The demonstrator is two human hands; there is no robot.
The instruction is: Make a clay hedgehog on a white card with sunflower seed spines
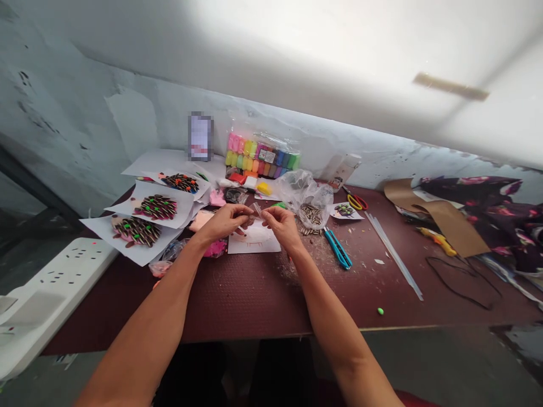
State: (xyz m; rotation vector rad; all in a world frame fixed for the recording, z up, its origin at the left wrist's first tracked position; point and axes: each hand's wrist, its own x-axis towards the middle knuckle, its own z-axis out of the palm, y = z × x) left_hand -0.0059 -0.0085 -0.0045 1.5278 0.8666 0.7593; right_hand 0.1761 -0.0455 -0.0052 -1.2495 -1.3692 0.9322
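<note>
My left hand point(231, 220) and my right hand point(280, 224) are raised near each other over a white paper point(254, 246) with a faint drawing. Both have their fingers pinched around a small clear plastic piece point(257, 211) between them; its exact shape is hard to make out. Right of my right hand, a clear plastic bag point(303, 189) lies by a heap of striped seeds point(311, 216). Pink clay point(218, 197) and a wrapped magenta lump point(215, 249) are beside my left hand.
Seed-covered hedgehog pictures point(155, 207) lie at left near a power strip point(70, 271). Coloured clay packs point(263, 155) lean on the wall. A teal cutter point(338, 249), scissors point(356, 200), clear sticks point(394, 255) and a yellow glue gun point(439, 240) lie at right.
</note>
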